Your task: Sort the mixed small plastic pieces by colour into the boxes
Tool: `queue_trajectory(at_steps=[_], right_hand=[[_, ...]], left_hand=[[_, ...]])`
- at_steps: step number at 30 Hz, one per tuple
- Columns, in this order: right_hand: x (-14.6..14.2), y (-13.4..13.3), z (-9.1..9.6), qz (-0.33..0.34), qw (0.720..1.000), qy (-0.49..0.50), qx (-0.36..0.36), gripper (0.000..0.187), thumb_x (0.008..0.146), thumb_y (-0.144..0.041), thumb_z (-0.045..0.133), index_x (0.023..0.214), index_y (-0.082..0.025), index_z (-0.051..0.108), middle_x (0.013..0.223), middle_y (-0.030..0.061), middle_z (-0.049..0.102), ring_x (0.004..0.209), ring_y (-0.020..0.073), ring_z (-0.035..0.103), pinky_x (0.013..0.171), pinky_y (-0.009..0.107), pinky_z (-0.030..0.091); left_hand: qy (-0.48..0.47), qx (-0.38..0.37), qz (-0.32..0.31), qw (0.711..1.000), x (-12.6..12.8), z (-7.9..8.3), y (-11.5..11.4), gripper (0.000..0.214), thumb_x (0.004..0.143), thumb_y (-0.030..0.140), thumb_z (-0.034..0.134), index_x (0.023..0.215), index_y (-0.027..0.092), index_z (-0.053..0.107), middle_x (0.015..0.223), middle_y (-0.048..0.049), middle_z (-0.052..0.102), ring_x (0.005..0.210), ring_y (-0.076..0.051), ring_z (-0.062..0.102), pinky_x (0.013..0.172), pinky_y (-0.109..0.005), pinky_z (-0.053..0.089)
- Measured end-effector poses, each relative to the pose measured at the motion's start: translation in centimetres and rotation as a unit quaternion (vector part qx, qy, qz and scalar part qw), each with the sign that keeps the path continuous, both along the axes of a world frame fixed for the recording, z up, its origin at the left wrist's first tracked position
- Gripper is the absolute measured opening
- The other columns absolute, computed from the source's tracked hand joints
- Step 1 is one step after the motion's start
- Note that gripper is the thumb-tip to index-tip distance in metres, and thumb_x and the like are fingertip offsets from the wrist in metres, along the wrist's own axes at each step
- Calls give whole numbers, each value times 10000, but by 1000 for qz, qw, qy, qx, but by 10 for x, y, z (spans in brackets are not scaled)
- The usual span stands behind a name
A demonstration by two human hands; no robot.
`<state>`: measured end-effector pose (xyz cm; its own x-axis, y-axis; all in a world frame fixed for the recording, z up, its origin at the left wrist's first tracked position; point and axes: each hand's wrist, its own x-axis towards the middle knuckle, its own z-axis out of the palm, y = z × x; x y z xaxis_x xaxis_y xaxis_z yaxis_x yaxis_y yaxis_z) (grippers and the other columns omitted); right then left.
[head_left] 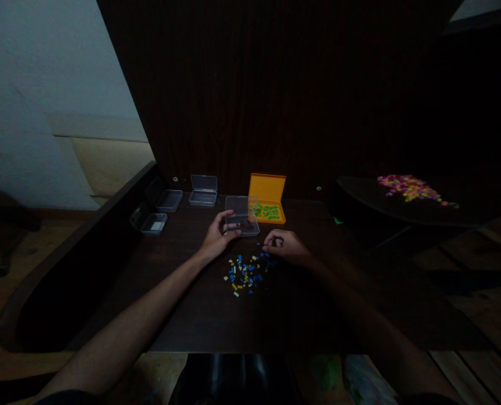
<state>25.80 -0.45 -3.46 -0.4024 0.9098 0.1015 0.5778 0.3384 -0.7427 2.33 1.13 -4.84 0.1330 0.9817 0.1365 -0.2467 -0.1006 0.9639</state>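
Observation:
My left hand (220, 235) grips a clear plastic box (247, 226) by its left side. The box's lid stands up, and a few small dark reddish pieces lie inside. Just right of it, my right hand (285, 246) hovers low over the table with its fingers curled into a pinch; whatever is between the fingertips is hidden. Below both hands lies a loose pile of small toy bricks (246, 274) in blue, yellow and white. Behind the clear box stands an orange box (268, 188), lid up, with many green bricks (268, 212) in it.
Three more clear boxes with raised lids stand at the back left: one box (203, 197), a second box (171, 201) and a third box (154, 224). A raised side panel (81, 242) edges the dark table (183, 315). Pink and yellow pieces (411, 187) are heaped on a surface at right.

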Motion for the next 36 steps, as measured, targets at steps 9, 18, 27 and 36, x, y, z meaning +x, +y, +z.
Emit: queue_trajectory(at_steps=[9,18,27,36], right_hand=[[5,4,-5,1,996,53,-69,257,679,-306,687,873,-137,679,713,-8,599,499,60,390,452,198,289],[6,6,-9,33,999,19,26,163,758,-289,645,811,-159,727,756,19,613,593,93,479,537,221,369],[3,2,-5,9,996,53,65,192,781,-330,625,793,-160,715,725,19,606,547,88,446,503,224,354],[-19,-5,1,-112,971,164,133,202,763,-357,629,762,-168,700,719,35,581,571,118,456,508,251,374]], left_hand=[[5,-2,-3,1000,1,0,0,601,602,150,767,1142,205,511,1288,-88,511,981,-196,643,890,-378,518],[1,-3,-8,1000,0,1,0,600,599,162,771,1138,211,514,1266,-81,522,967,-184,639,889,-372,511],[24,1,-15,1000,0,5,-5,588,622,187,771,1150,209,512,1287,-93,521,1003,-203,637,891,-375,519],[13,29,-61,998,9,2,-10,595,639,200,776,1170,220,507,1328,-98,473,991,-186,626,824,-333,545]])
